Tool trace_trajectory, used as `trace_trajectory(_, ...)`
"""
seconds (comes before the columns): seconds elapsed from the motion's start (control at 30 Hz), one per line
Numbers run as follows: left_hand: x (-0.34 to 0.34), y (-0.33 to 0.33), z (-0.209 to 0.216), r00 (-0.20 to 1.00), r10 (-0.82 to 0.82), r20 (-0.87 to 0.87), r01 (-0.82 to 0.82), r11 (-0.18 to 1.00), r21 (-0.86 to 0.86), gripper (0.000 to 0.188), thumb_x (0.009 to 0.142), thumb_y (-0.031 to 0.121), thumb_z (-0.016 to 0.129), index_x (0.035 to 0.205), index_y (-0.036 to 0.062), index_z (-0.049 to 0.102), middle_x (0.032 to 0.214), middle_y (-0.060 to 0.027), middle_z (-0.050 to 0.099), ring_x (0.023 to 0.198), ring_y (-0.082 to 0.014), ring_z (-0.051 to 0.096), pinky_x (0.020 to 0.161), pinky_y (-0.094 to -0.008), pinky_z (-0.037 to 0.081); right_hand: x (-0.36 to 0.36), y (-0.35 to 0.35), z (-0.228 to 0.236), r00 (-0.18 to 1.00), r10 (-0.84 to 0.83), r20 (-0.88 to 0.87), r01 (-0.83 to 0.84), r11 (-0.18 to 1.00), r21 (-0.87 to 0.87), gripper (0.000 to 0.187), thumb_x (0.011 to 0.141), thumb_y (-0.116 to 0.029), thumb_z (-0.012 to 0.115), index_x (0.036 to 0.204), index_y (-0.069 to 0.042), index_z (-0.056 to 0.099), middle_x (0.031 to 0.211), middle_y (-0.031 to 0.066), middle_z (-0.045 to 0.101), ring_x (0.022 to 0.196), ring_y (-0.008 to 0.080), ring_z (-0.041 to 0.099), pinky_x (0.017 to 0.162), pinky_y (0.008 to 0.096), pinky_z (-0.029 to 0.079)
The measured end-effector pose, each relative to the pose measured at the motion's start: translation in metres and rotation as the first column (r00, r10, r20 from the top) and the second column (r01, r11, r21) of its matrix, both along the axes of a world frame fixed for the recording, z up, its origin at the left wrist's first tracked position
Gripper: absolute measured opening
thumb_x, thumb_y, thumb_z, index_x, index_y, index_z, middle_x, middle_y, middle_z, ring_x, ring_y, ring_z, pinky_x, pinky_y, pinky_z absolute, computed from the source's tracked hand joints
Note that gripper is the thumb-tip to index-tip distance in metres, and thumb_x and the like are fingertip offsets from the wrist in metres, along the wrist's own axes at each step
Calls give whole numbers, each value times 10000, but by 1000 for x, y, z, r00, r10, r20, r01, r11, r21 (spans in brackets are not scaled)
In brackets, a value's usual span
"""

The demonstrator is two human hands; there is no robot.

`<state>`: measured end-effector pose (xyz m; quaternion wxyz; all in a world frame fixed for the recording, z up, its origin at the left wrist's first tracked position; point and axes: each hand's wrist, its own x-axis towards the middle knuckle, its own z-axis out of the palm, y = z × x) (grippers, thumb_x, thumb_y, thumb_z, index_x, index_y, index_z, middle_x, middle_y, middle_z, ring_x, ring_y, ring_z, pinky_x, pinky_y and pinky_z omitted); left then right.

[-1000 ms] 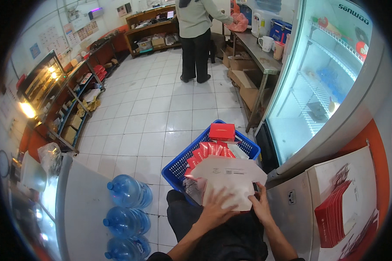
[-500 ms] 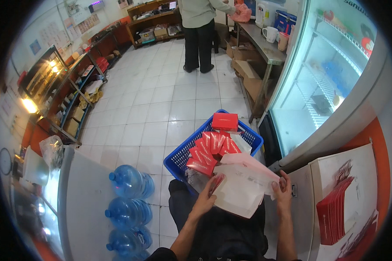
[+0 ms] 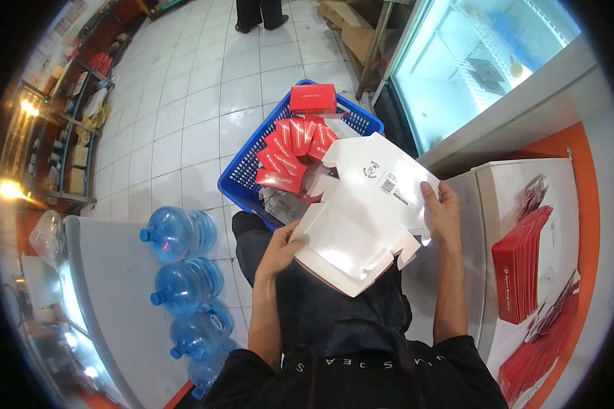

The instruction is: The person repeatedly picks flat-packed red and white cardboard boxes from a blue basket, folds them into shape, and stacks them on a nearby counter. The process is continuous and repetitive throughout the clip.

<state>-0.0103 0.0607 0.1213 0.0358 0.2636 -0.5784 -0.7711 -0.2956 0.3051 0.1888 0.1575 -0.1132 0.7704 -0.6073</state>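
Note:
Over my lap lies an unfolded box blank (image 3: 351,215), a flat white carton sheet with cut flaps and a small printed mark. My left hand (image 3: 280,249) is closed on its near left edge, thumb on the white face. At the opposite edge my right hand (image 3: 443,211) pinches the sheet by a flap. Just beyond it stands a blue plastic basket (image 3: 235,180). Several folded red boxes (image 3: 280,157) lean fanned out inside it, and one larger-looking red box (image 3: 313,99) rests at its far end.
To my right, a stack of flat red cartons (image 3: 516,276) sits on a white surface (image 3: 491,225). Several big blue water bottles (image 3: 184,235) line the floor at left, beside a white cabinet (image 3: 126,293). A lit glass-door fridge (image 3: 450,75) stands ahead right. A person's legs (image 3: 259,13) show far ahead.
The box blank has been spread open wider, with its printed white face showing more. My view has tilted down, so the basket sits higher and the other person is mostly out of sight.

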Motion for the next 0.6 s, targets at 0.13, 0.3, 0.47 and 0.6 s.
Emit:
trace_trajectory(0.13, -8, 4, -4, 998, 50, 41, -52, 997, 49, 476, 876, 25, 622, 1348, -24, 653, 1136, -40, 715, 995, -121, 647, 907, -259, 491, -12, 7, -12, 991, -2, 132, -5, 999, 53, 397, 986, -277, 752, 1174, 64, 677, 964, 113, 743, 793, 111, 686, 675, 255, 530)
trace_trajectory(0.3, -15, 11, -17, 993, 112, 43, -111, 993, -33, 535, 814, -14, 547, 1337, -46, 654, 1160, -62, 712, 1058, -143, 648, 958, -249, 475, -8, 9, -19, 936, 73, -345, 64, 927, 369, 453, 939, -280, 782, 1253, 20, 654, 1195, 191, 701, 1060, 286, 688, 915, 384, 533)
trace_trajectory(0.47, -32, 16, 4, 984, 175, 47, -165, 973, -161, 623, 756, -30, 477, 1359, -70, 627, 1185, -101, 701, 1123, -179, 646, 1014, -260, 458, 70, -19, 48, 690, 575, -440, -320, 787, 527, 592, 890, -308, 803, 1381, -54, 589, 1329, 188, 633, 1261, 384, 589, 1076, 463, 453)
trace_trajectory(0.6, -54, 18, 24, 955, 297, -29, -298, 947, -118, 647, 754, -28, 496, 1392, -91, 583, 1227, -119, 685, 1127, -200, 652, 1011, -278, 467, 119, -30, 37, 390, 845, -366, -478, 525, 704, 420, 875, -226, 746, 1256, -87, 636, 1151, 121, 659, 1107, 314, 648, 945, 436, 516)
